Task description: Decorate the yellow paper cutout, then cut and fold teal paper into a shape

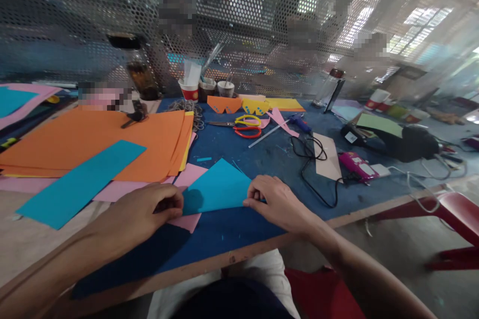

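A folded blue paper triangle (pixel 219 187) lies on the dark blue table mat (pixel 269 159) near the front edge. My left hand (pixel 144 209) pinches its left corner with fingers closed. My right hand (pixel 273 199) pinches the right corner along the bottom fold. Under the triangle's left part lies a pink sheet (pixel 185 179).
A stack of orange sheets (pixel 93 142) and a long blue strip (pixel 80 182) lie at left. Scissors (pixel 245 127), a glue gun (pixel 301 122) with black cord, cups (pixel 190 90), cut paper shapes and a black bag (pixel 404 142) sit further back. A mesh screen stands behind; a red chair (pixel 456 212) at right.
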`<action>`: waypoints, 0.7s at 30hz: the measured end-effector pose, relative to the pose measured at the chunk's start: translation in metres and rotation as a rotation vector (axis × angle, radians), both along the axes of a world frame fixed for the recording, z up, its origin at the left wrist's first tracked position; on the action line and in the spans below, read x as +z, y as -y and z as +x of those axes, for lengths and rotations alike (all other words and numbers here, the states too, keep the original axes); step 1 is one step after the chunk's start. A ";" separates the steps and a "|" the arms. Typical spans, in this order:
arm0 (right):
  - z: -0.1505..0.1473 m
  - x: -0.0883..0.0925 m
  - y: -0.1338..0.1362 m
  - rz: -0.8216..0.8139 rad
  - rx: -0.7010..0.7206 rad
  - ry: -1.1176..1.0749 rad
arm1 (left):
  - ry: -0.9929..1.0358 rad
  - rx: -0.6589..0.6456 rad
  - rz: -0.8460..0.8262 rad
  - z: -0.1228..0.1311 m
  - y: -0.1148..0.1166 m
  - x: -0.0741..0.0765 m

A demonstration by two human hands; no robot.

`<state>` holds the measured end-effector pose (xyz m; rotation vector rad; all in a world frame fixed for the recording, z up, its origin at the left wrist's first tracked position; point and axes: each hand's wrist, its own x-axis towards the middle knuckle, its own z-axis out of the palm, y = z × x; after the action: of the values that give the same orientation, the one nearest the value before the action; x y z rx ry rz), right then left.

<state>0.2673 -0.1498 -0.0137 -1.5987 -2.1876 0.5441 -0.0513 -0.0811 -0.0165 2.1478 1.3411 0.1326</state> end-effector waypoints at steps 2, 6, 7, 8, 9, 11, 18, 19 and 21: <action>0.001 0.000 0.000 -0.001 0.002 -0.006 | 0.004 -0.024 0.012 -0.002 0.000 0.000; 0.003 -0.001 0.000 0.009 0.003 -0.008 | 0.006 -0.042 0.038 -0.003 0.000 -0.001; 0.004 0.000 0.001 0.009 0.002 -0.007 | 0.007 -0.041 0.043 -0.003 0.001 -0.001; 0.005 0.000 0.001 0.007 0.001 -0.005 | 0.007 -0.041 0.050 -0.003 0.001 -0.001; 0.006 0.000 0.001 0.003 -0.002 -0.003 | 0.009 -0.046 0.059 -0.003 0.001 -0.001; 0.007 0.001 0.002 -0.003 -0.014 -0.001 | 0.014 -0.063 0.085 -0.003 0.002 -0.001; 0.008 -0.001 0.003 0.002 -0.049 0.012 | 0.014 -0.075 0.161 -0.004 0.001 -0.007; 0.008 -0.001 0.003 0.006 -0.054 0.017 | 0.011 -0.074 0.169 -0.004 0.001 -0.008; 0.009 -0.002 0.003 0.010 -0.073 0.023 | 0.007 -0.075 0.177 -0.005 0.001 -0.009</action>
<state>0.2760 -0.1531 -0.0156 -1.6803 -2.1356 0.4954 -0.0558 -0.0817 -0.0250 2.3394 1.2849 0.2365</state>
